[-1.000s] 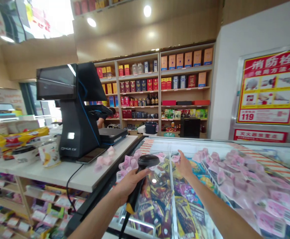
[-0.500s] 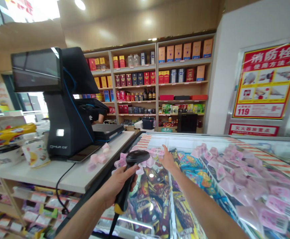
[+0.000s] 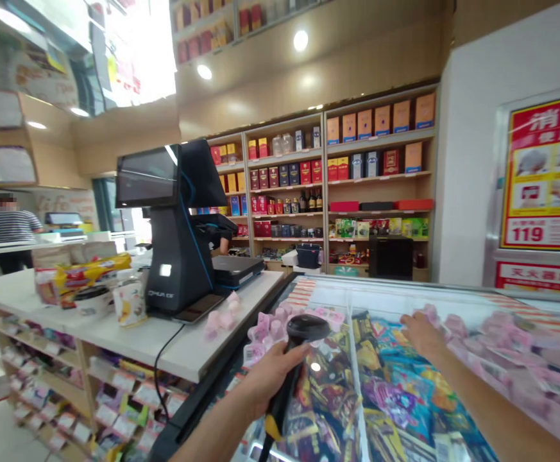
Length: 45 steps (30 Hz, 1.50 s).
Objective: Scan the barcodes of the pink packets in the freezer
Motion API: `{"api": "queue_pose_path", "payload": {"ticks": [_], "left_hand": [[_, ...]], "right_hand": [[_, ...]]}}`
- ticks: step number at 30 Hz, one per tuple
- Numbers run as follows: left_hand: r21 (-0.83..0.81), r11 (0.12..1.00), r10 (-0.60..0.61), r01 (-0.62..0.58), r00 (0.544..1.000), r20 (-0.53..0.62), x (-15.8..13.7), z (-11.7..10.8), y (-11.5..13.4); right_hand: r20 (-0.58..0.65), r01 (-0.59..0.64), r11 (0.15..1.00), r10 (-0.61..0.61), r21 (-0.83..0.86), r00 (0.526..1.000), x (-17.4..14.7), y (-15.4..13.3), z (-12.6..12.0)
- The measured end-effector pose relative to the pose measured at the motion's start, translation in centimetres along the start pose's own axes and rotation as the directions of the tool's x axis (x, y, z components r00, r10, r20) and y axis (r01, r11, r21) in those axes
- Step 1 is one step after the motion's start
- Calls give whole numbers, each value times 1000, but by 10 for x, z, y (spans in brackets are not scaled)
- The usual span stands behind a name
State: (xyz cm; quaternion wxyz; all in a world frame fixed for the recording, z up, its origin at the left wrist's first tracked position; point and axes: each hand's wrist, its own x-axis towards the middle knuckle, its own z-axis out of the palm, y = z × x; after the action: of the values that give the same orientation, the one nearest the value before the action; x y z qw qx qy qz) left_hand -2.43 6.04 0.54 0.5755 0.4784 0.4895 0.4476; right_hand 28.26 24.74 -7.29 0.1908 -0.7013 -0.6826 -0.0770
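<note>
A black barcode scanner point(image 3: 287, 378) with a yellow band near its cable is gripped in my left hand point(image 3: 274, 372), fingers closed round the handle. Its head hangs over the chest freezer's glass top, beside a small cluster of pink cups point(image 3: 265, 330). My right hand point(image 3: 421, 333) is open and reaches over the glass, at the left edge of a larger spread of pink cups point(image 3: 510, 346) with labels. Its fingers look apart and I see nothing in them. Packaged ice creams point(image 3: 395, 398) show through the glass beneath.
On the white counter point(image 3: 178, 350) at left stand a checkout terminal point(image 3: 174, 237), a paper cup point(image 3: 129, 303), a yellow snack bag point(image 3: 92, 273) and a few pink cups point(image 3: 222, 319). Shelves of boxes point(image 3: 287, 173) line the back. A person in a striped shirt point(image 3: 8, 226) stands far left.
My right hand has moved right, from beside the small cup cluster to the larger spread. The camera has turned left and up. My left hand still holds the scanner.
</note>
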Motion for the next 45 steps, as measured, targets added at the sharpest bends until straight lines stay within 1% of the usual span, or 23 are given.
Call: {"api": "queue_pose_path", "payload": {"ticks": [4,6,7,8,9,10,11,13,14,16,17,19,24,28,32,34,36,38,39,41,43,44,45], "left_hand": [[3,1000,16,-16,1000,22,-7,9,1],[-3,1000,14,-14,999,42,-11,12,1],[-9,1000,11,-10,999,53,-12,13,2],[-14,1000,6,-5,998,64,-14,14,2],[-15,1000,2,0,997,77,-16,15,2],[-15,1000,1,0,996,87,-18,15,2],[-12,1000,1,0,996,94,-19,16,2],[-6,1000,-4,4,995,98,-21,17,3],[-4,1000,-9,9,995,101,-22,18,3],[-3,1000,-21,22,993,113,-24,18,4],[-1,1000,-26,26,992,122,-24,19,4],[8,1000,-24,23,991,135,-24,19,5],[26,1000,-2,-1,993,116,-21,17,8],[20,1000,6,-8,994,109,-15,12,5],[8,1000,-6,5,995,103,-10,10,2],[7,1000,1,-2,993,115,-8,11,2],[2,1000,16,-17,992,123,-7,11,4],[-4,1000,29,-29,994,106,-6,11,7],[-6,999,32,-32,995,90,-6,10,8],[-10,999,31,-31,998,55,-6,7,10],[-19,1000,24,-24,1000,15,-6,3,12],[-25,1000,18,-18,1000,-1,-7,1,12],[-30,999,12,-12,1000,-10,-7,-1,12]], "right_hand": [[-55,57,986,-49,157,997,-13,-13,4],[-82,18,933,12,360,997,-18,-21,4],[-78,-39,861,90,507,993,-20,-25,3],[-44,-109,725,189,681,981,-22,-29,2],[22,-174,534,278,828,960,-24,-34,0],[97,-204,300,335,932,937,-26,-40,-3],[194,-218,36,332,975,923,-28,-46,-6],[240,-220,-106,260,970,935,-32,-58,-11],[282,-230,-249,198,941,939,-33,-63,-14],[317,-239,-432,117,870,941,-34,-73,-19],[328,-240,-502,93,831,940,-34,-76,-20],[335,-240,-558,72,794,939,-34,-81,-22],[301,-232,-559,32,796,953,-32,-84,-15],[263,-195,-538,52,820,963,-30,-77,-1],[276,-214,-541,35,814,961,-27,-75,7],[280,-209,-534,55,820,958,-26,-77,8],[262,-180,-490,104,853,959,-25,-79,9],[232,-149,-362,198,920,952,-24,-80,11],[203,-138,-252,257,958,945,-24,-79,13],[101,-122,37,361,992,927,-22,-79,19],[-32,-102,313,397,944,917,-20,-81,26],[-90,-85,408,390,909,917,-19,-84,30],[-133,-66,475,374,878,918,-18,-88,33]]}}
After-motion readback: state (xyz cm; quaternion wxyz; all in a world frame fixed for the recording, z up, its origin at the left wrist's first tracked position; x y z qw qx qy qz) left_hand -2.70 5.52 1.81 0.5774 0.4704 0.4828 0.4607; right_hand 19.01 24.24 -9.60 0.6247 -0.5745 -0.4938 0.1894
